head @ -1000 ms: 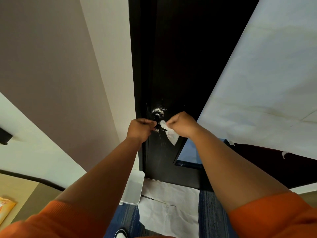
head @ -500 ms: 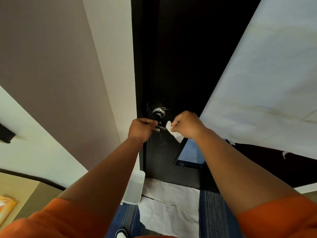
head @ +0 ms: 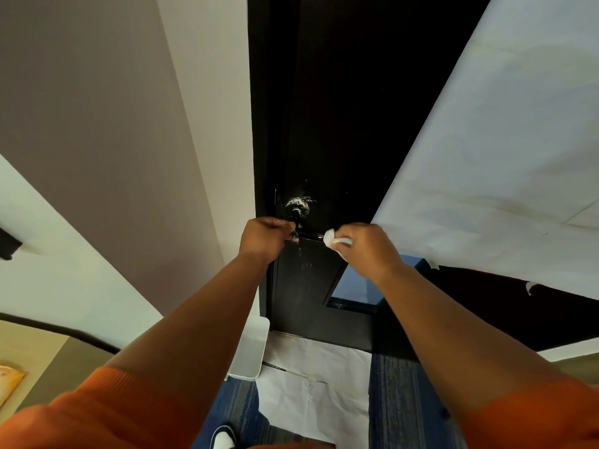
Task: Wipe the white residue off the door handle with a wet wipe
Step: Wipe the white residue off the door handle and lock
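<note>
Soft, even light; the black door swallows its dark metal door handle; edges bend, my orange sleeves blur.

Orange sleeves, bare forearms

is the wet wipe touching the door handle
Touching. The head view shows the wet wipe, pinched in the right hand, meeting the free end of the door handle with no gap.
</note>
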### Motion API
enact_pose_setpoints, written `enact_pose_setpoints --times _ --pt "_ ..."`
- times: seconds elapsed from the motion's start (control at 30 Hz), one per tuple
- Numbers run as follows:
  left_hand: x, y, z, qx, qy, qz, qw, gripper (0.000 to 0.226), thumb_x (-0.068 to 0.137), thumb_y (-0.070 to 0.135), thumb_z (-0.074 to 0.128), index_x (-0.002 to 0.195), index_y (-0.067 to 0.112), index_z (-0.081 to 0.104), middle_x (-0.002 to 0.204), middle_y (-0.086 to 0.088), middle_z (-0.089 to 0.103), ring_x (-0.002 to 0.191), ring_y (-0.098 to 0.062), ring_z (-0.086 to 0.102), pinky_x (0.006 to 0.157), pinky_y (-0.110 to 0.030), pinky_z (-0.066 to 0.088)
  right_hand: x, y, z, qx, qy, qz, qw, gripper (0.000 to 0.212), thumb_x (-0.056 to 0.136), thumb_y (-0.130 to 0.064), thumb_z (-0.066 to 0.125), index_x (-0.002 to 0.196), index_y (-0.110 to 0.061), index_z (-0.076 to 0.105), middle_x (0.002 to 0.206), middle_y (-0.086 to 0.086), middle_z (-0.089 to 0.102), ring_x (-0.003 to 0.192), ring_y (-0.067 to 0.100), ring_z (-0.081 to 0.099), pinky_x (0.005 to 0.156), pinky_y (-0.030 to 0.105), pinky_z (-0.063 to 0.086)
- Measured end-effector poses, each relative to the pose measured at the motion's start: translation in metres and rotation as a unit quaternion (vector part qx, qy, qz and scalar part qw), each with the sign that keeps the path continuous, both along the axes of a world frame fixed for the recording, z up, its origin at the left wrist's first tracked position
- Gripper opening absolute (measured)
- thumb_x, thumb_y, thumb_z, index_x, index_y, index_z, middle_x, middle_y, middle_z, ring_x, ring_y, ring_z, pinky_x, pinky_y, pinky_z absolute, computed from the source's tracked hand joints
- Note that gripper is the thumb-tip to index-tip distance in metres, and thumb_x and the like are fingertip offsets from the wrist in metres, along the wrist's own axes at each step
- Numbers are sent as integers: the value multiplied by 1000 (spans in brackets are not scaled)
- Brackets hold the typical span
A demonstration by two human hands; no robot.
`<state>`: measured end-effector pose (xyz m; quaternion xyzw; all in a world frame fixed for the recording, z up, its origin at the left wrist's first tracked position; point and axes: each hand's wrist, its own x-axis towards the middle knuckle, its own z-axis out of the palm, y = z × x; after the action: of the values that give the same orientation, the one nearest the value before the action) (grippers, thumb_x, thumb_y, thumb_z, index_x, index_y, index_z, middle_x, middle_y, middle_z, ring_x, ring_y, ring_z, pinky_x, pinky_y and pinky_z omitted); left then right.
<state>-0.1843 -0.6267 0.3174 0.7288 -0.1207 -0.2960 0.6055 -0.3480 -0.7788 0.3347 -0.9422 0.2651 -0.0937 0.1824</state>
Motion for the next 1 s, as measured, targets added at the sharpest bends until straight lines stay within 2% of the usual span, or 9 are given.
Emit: enact_pose_setpoints --times 0.27,0.4,0.57,0.63,0.73,0.8,1.0 --pt "0 -1 0 22 -30 -5 999 22 93 18 72 77 33 76 88 5 79 92 -20 74 97 -45 57 59 42 -9 -21 -69 39 997 17 90 -18 70 107 -18 73 102 6 72 93 27 68 78 37 57" --pt "1 -1 1 15 -15 -2 1000 12 90 21 77 80 28 77 85 3 79 90 -16 75 98 -44 57 30 21 -12 -19 -60 34 997 22 92 -25 70 112 -19 74 102 7 74 92 28 69 80 40 58" --pt "2 -2 0 14 -8 -1 1000 8 87 24 80 80 26 78 82 4 79 89 -15 76 97 -45 58 -11 -7 -13 108 -85 -59 989 24 87 -25 77 110 -19 77 109 3 75 98 16 69 89 32 58" --pt "1 -3 0 16 -8 4 1000 6 88 24 80 82 25 78 82 4 79 89 -15 76 97 -44 58 -2 -7 -10 145 -92 -78 982 23 85 -25 79 107 -16 79 108 2 76 96 12 68 83 23 56" --pt "-1 -3 1 17 -11 8 1000 6 88 24 80 82 25 78 84 4 78 89 -15 76 97 -45 58 20 5 -6 173 -99 -89 976 23 85 -28 79 104 -15 79 107 1 76 91 7 64 70 7 43" --pt "-1 -3 2 18 -13 9 1000 8 89 23 79 82 26 78 85 3 78 89 -15 75 96 -44 58 32 11 -4 176 -93 -89 976 23 85 -29 78 104 -15 79 106 2 76 88 6 62 65 6 39" --pt "-2 -3 4 14 -1 3 1000 7 88 22 80 83 23 76 88 0 78 88 -14 76 96 -42 59 17 -10 7 179 -25 -77 981 22 84 -30 79 103 -18 79 110 -1 74 88 6 60 64 12 39"
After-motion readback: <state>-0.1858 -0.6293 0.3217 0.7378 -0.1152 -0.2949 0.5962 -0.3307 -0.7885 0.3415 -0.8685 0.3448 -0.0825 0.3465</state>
